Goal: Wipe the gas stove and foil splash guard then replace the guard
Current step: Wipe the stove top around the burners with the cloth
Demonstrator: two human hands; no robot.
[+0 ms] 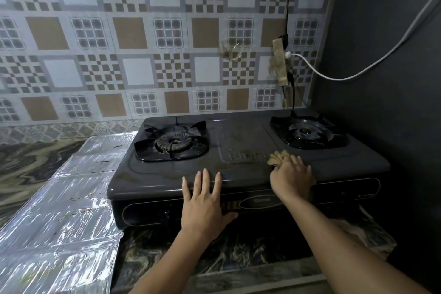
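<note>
On counter: stove [238, 150], two burners. My right hand [292, 178] grips cloth [278, 157] on stove top, near edge. My left hand [205, 200], fingers flat, presses front edge. Foil guard [59, 210] lies flat, left of stove.

The stove's [238, 174] front panel bears a small oval badge [261, 201] reading "Rinnai", just below the right hand [292, 178]. Raised lettering [245, 157] on the stove top, just left of that hand, is too blurred to read.
</note>
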